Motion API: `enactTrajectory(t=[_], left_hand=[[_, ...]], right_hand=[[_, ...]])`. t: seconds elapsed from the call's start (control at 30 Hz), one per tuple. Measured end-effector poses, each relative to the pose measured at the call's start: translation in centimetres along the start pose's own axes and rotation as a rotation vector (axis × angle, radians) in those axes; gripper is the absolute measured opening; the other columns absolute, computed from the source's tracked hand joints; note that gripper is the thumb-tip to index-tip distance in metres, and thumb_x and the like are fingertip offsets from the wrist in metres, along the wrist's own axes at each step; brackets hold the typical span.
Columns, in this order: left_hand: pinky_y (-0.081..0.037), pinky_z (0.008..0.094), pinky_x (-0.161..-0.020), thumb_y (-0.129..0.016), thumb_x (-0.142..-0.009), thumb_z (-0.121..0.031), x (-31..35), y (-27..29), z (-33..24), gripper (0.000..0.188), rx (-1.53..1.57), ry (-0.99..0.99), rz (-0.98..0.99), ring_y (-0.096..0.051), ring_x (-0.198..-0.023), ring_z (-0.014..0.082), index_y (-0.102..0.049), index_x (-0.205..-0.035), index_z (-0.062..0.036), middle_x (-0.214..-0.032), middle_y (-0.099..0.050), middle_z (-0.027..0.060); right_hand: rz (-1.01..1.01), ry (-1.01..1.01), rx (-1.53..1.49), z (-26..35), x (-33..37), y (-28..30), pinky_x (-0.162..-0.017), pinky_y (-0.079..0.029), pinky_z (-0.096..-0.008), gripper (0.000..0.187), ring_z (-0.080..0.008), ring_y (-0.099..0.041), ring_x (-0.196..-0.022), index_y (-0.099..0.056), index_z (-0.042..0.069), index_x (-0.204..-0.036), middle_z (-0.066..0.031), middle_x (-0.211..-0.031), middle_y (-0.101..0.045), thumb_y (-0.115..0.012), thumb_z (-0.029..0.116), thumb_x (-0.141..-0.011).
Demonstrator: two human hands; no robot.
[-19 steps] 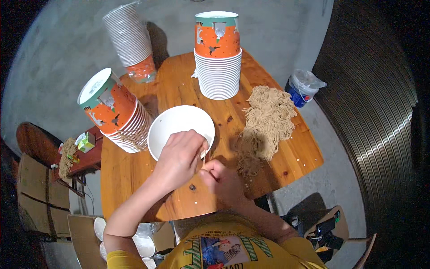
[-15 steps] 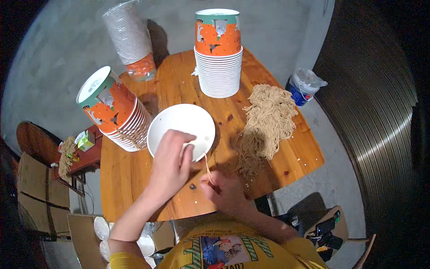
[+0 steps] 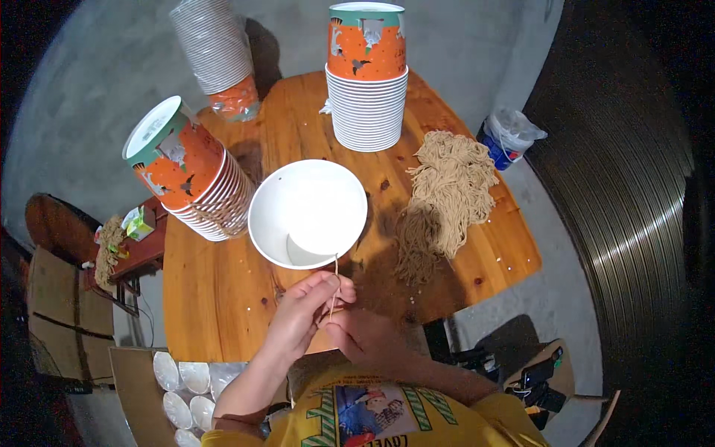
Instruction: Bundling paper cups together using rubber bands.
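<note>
A white paper bucket sits mouth up on the wooden table in front of me. A thin beige cord runs from its near rim down to my hands. My left hand pinches this cord between thumb and fingers, just below the rim. Close beside it, my right hand is closed round the cord's lower part; its fingertips are partly hidden. To the right lies a heap of loose beige cords, its near end in shadow.
Stacks of upside-down orange and green paper buckets stand at the left and far middle of the wooden table. A plastic-wrapped stack is behind. An open carton with white round pieces sits below left, a blue pail at right.
My left hand has left the bucket's mouth and come down toward me to the cord beside my right hand. The whole scene has shifted slightly upward in view.
</note>
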State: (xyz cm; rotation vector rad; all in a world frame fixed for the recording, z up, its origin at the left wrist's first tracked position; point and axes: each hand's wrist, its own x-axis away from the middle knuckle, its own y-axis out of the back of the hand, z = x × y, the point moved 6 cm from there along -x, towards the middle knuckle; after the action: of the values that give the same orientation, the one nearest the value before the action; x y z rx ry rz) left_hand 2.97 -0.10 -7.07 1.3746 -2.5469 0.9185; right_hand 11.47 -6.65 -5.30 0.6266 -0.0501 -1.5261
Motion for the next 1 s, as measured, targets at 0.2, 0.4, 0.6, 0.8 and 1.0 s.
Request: enactTrajectory(t=[0.2,0.4,0.6,0.8,1.0], left_hand=[[-0.048,0.0235,-0.073,-0.051,-0.093,-0.015,-0.3,-0.1,0.0,0.017,0.144,-0.012,0.008,-0.061,-0.081,0.0127,-0.060,-0.096,-0.0007,-0.089,-0.064,0.0064],[-0.050,0.0240,-0.070,-0.055,-0.091,-0.016,-0.4,-0.5,-0.5,0.017,0.157,-0.100,-0.120,-0.062,-0.072,0.0134,-0.060,-0.093,-0.0004,-0.083,-0.065,0.0064],[-0.051,0.0251,-0.071,-0.054,-0.091,-0.017,-0.1,0.0,-0.8,0.019,0.163,-0.124,-0.152,-0.063,-0.074,0.0139,-0.060,-0.097,0.0007,-0.084,-0.065,0.0071],[-0.050,0.0258,-0.076,-0.050,-0.092,-0.013,0.5,-0.2,-0.2,0.020,0.224,-0.021,-0.040,-0.062,-0.079,0.0164,-0.056,-0.103,0.0016,-0.087,-0.064,0.0096],[-0.051,0.0292,-0.078,-0.052,-0.088,-0.009,0.5,-0.3,0.2,0.015,0.279,-0.014,-0.063,-0.063,-0.079,0.0193,-0.055,-0.099,0.0000,-0.085,-0.063,0.0102]], right_hand=[[0.004,-0.013,0.093,-1.3,1.1,-0.5,-0.064,-0.048,-0.0406,0.015,-0.0336,-0.061,-0.075,-0.055,0.004,-0.088,-0.0166,-0.078,-0.058,-0.052,0.019,-0.089],[0.070,-0.034,0.200,-1.3,0.9,-0.3,-0.064,-0.048,-0.0426,0.015,-0.0344,-0.061,-0.073,-0.056,0.005,-0.088,-0.0163,-0.075,-0.058,-0.051,0.019,-0.090],[0.112,-0.007,0.218,-1.0,0.5,-0.2,-0.063,-0.048,-0.0432,0.011,-0.0343,-0.061,-0.073,-0.055,0.005,-0.090,-0.0163,-0.076,-0.058,-0.052,0.016,-0.089],[0.097,0.050,0.258,-1.0,1.0,-0.1,-0.061,-0.047,-0.0430,0.012,-0.0341,-0.060,-0.073,-0.054,0.005,-0.091,-0.0166,-0.077,-0.057,-0.051,0.017,-0.090],[0.010,0.109,0.196,-0.5,0.9,0.1,-0.058,-0.047,-0.0426,0.011,-0.0336,-0.060,-0.069,-0.053,0.005,-0.090,-0.0161,-0.072,-0.056,-0.051,0.016,-0.090]])
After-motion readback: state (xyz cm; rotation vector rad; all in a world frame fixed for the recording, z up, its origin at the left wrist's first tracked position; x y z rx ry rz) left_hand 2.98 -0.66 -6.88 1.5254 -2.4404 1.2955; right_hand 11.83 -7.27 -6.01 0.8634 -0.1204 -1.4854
